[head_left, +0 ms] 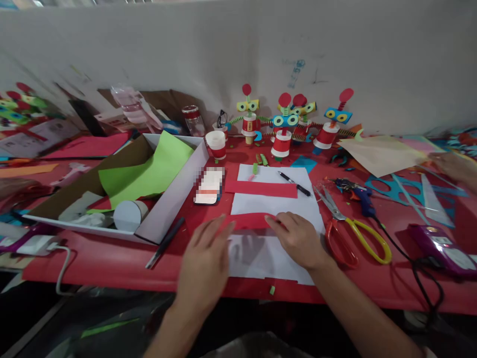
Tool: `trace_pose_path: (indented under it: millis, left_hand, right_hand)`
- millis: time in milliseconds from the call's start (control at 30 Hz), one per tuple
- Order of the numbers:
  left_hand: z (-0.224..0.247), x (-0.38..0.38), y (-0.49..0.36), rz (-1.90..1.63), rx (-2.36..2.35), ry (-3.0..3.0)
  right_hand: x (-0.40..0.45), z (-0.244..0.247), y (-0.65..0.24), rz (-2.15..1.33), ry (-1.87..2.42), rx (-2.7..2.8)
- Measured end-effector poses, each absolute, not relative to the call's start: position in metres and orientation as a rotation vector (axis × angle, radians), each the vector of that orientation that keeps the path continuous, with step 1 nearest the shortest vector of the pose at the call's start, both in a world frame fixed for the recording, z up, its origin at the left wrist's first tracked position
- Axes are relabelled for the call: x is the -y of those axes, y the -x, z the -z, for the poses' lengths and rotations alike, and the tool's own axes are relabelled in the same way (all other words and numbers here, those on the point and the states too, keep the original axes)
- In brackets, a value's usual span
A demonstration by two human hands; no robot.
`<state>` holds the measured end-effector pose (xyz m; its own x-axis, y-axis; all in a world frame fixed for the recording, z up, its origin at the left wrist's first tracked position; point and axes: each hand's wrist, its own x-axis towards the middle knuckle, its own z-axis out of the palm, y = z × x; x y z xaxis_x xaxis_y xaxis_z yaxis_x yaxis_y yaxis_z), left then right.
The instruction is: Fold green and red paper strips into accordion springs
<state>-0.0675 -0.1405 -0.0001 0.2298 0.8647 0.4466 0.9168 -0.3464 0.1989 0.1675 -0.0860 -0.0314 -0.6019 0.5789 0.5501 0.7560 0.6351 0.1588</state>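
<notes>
A red paper strip [251, 221], bowed slightly upward along its top edge, spans the gap between my two hands over white paper sheets [276, 256]. My left hand [204, 258] holds its left end with thumb and fingers, partly covering it. At the other end my right hand [300, 241] pinches the strip between thumb and fingers. Just beyond lies a second red paper strip [261, 189], flat on the white paper. A black pen [294, 183] rests across the upper right of the sheets, near small green and pink paper bits.
Scissors [345, 223] with red and yellow handles and a blue glue gun [363, 196] lie right. A phone [209, 186] and a box [175, 199] with green paper are left. Paper-cup robot figures [282, 144] stand behind. Another person's hand [456, 166] is at far right.
</notes>
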Motion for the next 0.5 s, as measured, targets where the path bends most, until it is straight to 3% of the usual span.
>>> trace_pose_path:
  millis: [200,367,500]
  left_hand:
    - [0.014,0.093,0.009,0.425,1.473,2.644]
    - [0.023,0.078,0.016,0.482,1.402,2.651]
    - [0.023,0.070,0.014,0.475,1.134,2.712]
  right_hand:
    - [0.084,0.036,-0.169,0.341,1.193,2.529]
    - [0.079,0.032,-0.173,0.172,1.234,2.552]
    - [0.065,0.020,-0.176,0.303,1.118,2.687]
